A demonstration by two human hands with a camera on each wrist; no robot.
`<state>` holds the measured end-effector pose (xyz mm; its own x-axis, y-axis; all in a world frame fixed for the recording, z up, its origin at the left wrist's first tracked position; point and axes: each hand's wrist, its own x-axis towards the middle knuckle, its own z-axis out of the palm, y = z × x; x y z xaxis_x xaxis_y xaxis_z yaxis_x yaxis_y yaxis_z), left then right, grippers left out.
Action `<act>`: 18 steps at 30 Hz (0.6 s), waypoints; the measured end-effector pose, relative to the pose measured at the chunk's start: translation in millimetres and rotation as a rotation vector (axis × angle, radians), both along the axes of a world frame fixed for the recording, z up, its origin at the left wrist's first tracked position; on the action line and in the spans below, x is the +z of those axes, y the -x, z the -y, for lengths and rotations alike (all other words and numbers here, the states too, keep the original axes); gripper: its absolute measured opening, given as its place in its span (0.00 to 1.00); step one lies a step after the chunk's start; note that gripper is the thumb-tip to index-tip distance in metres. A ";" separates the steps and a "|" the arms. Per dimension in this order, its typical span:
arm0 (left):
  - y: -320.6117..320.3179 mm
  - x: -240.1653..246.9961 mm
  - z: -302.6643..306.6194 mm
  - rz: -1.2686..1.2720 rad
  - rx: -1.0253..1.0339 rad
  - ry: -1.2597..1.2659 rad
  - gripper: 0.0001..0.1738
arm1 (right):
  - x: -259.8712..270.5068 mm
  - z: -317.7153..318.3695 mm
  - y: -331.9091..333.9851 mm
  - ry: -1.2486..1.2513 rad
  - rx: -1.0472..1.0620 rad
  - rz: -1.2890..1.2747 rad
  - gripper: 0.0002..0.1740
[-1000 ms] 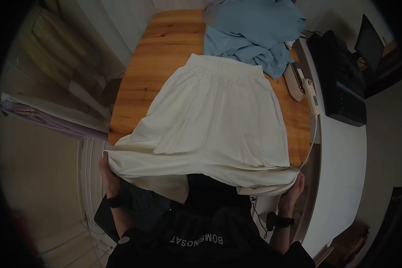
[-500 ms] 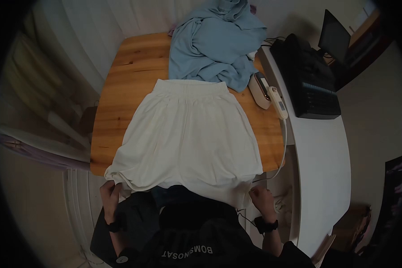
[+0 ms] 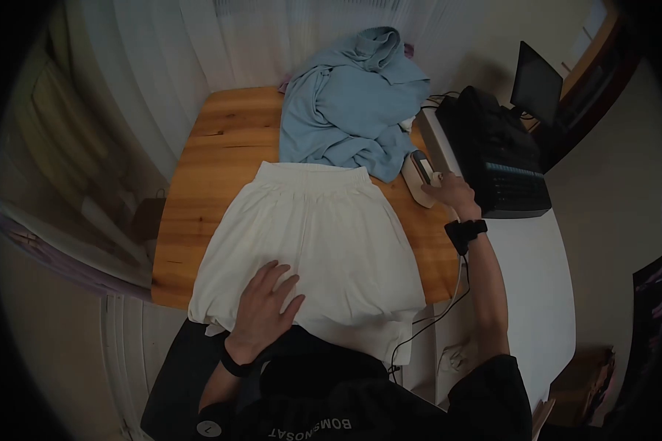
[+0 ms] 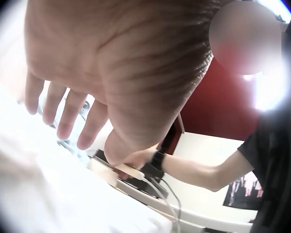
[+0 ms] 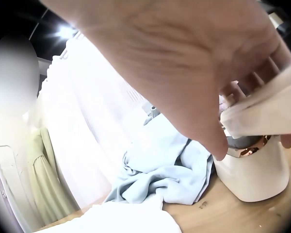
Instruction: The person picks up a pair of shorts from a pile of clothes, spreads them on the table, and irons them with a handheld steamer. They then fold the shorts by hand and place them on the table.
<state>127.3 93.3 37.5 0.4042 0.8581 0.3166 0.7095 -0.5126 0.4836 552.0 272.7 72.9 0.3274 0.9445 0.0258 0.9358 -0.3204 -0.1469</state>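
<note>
Garment (image 3: 316,228) released — left hand (image 3: 263,309) over it, right hand (image 3: 456,195) at cream device (image 5: 254,177).

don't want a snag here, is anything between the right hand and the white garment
Yes: in the head view, the cream base stands on the table just beside the right hand, on the side toward the white garment. Farther down, the left hand is over the garment's lower part.

A white garment (image 3: 316,242) with a gathered waistband is lying spread on a wooden table (image 3: 228,136), its rumpled hem overhanging the near edge. To its right, a cream corded handheld device (image 5: 264,114) is slanting across an upright, copper-trimmed cream base (image 5: 254,177).
</note>
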 end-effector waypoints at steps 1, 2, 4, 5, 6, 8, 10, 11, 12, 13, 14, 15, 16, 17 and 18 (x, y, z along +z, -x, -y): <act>-19.2 -3.1 1.7 0.002 -0.080 0.007 0.20 | -9.6 -9.1 -2.0 0.050 -0.005 0.053 0.43; -35.5 -7.6 4.2 0.004 -0.163 0.016 0.22 | -16.3 -11.3 -5.3 0.043 -0.006 0.057 0.43; -59.8 -23.8 5.9 0.032 -0.215 0.008 0.23 | -29.7 -0.7 -14.2 -0.097 -0.038 -0.089 0.37; -67.7 -32.8 5.6 0.054 -0.265 0.004 0.24 | -26.9 6.8 -12.8 -0.097 -0.041 -0.083 0.37; -72.6 -40.7 3.7 0.026 -0.268 0.017 0.25 | -19.3 15.6 -8.3 -0.052 -0.074 -0.231 0.37; -79.2 -50.1 0.4 0.028 -0.253 0.030 0.25 | -22.0 21.7 -12.0 -0.007 -0.114 -0.375 0.38; -83.4 -55.5 -5.2 0.021 -0.238 0.037 0.25 | -40.9 14.1 -21.8 -0.088 -0.052 -0.176 0.36; -84.5 -58.0 -6.1 0.015 -0.233 0.042 0.26 | -42.7 12.1 -22.1 -0.086 -0.054 -0.178 0.36; -84.6 -60.1 -5.4 0.009 -0.227 0.050 0.26 | -45.0 9.0 -21.6 -0.142 -0.021 -0.126 0.35; -84.7 -61.2 -4.8 0.005 -0.225 0.055 0.26 | -48.0 7.3 -20.3 -0.198 0.015 -0.076 0.33; -85.6 -61.7 -4.5 0.012 -0.221 0.045 0.26 | -48.1 9.2 -18.6 -0.193 0.017 -0.079 0.33; -86.3 -62.6 -4.0 0.022 -0.217 0.035 0.26 | -46.7 12.6 -18.9 -0.208 0.035 -0.079 0.32; -86.6 -63.4 -2.7 0.023 -0.212 0.040 0.26 | -45.2 15.5 -18.8 -0.221 0.056 -0.078 0.30; -86.8 -63.8 -1.7 0.014 -0.201 0.022 0.27 | -38.1 23.4 -14.1 -0.215 0.063 -0.077 0.30; -86.9 -64.3 -0.4 0.007 -0.188 0.005 0.27 | -27.8 37.7 -8.4 -0.208 0.083 -0.106 0.29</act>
<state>214.2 93.8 -26.9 0.5553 0.7692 0.3162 0.5979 -0.6335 0.4910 560.5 235.0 45.1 0.2605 0.9461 0.1925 0.9335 -0.1959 -0.3004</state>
